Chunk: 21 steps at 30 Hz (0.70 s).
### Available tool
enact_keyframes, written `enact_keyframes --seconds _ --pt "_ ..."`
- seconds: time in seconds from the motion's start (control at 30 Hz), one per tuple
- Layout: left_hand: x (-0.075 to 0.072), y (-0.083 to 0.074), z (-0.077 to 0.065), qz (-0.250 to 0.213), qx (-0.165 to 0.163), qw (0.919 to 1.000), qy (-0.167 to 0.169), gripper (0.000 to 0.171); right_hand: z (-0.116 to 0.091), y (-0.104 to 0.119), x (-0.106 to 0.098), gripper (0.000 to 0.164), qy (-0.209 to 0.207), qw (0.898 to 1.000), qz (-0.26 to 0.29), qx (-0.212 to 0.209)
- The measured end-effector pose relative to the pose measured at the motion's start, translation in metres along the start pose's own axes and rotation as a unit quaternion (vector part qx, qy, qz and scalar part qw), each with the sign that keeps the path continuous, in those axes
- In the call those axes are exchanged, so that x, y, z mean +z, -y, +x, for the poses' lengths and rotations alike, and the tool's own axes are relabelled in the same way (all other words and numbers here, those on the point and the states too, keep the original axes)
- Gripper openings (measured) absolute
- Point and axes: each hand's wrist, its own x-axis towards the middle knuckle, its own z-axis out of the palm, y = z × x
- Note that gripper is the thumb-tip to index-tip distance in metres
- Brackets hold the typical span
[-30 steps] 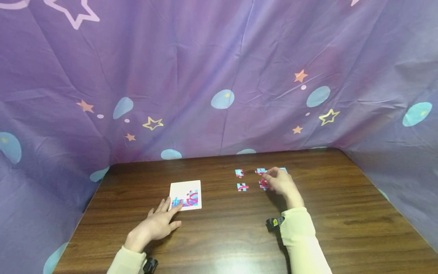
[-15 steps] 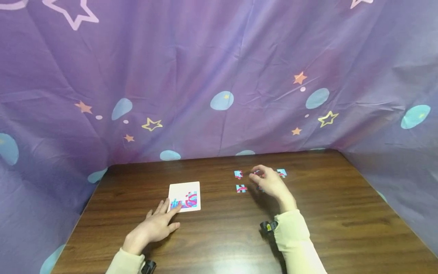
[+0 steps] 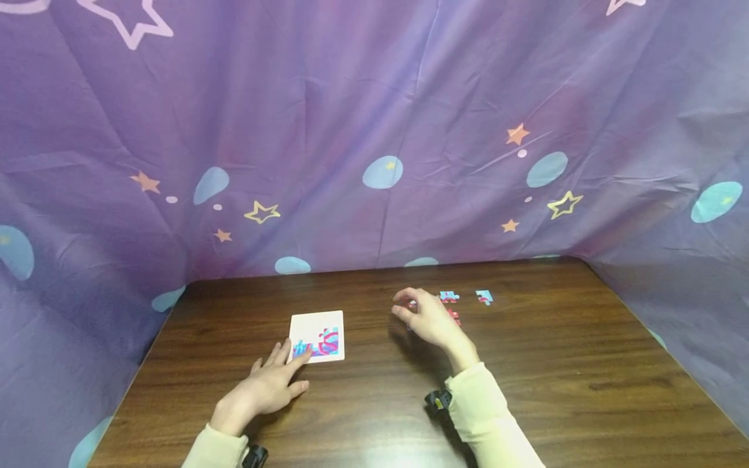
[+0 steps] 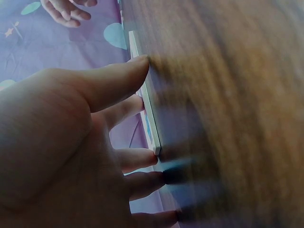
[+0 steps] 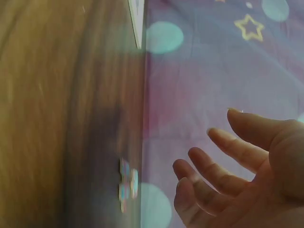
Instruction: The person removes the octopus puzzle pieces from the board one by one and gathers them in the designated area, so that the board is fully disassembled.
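In the head view a white puzzle board (image 3: 304, 323) lies on the left half of the brown table, its lower part filled with blue, purple and pink pieces. My left hand (image 3: 266, 385) rests at its lower left corner, fingers spread, index fingertip on the picture. The left wrist view shows the board's thin edge (image 4: 151, 126) beside the fingers. My right hand (image 3: 432, 320) hovers over loose jigsaw pieces, fingers loosely bent and holding nothing, as the right wrist view confirms. It hides the leftmost pieces. Visible ones are a blue-and-pink piece (image 3: 449, 297), a mostly pink one (image 3: 454, 316) and a corner-like piece (image 3: 484, 297).
The wooden table (image 3: 374, 403) ends at the back against a purple curtain (image 3: 328, 143) with stars and blue ovals. Each wrist wears a small black camera; the right one (image 3: 437, 401) hangs under the sleeve.
My right hand has moved left across the loose pieces, uncovering those on the right and covering those on the left. My left hand has stayed on the board.
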Motion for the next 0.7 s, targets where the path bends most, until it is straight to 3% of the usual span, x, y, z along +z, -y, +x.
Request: enact_keyframes --seconds 0.27,0.53,0.7 --pt "0.001 -0.001 0.000 -0.001 0.002 1.0000 -0.002 0.060 -0.003 0.016 0.021 0.017 0.029 0.999 -0.016 -0.038" --pt "0.002 0.000 0.000 -0.002 0.002 1.0000 -0.001 0.059 0.002 0.025 0.043 0.021 0.111 0.991 -0.005 -0.079" --pt "0.001 0.000 0.000 -0.004 0.000 1.0000 -0.001 0.059 0.011 0.028 0.054 0.022 0.142 0.987 -0.002 -0.077"
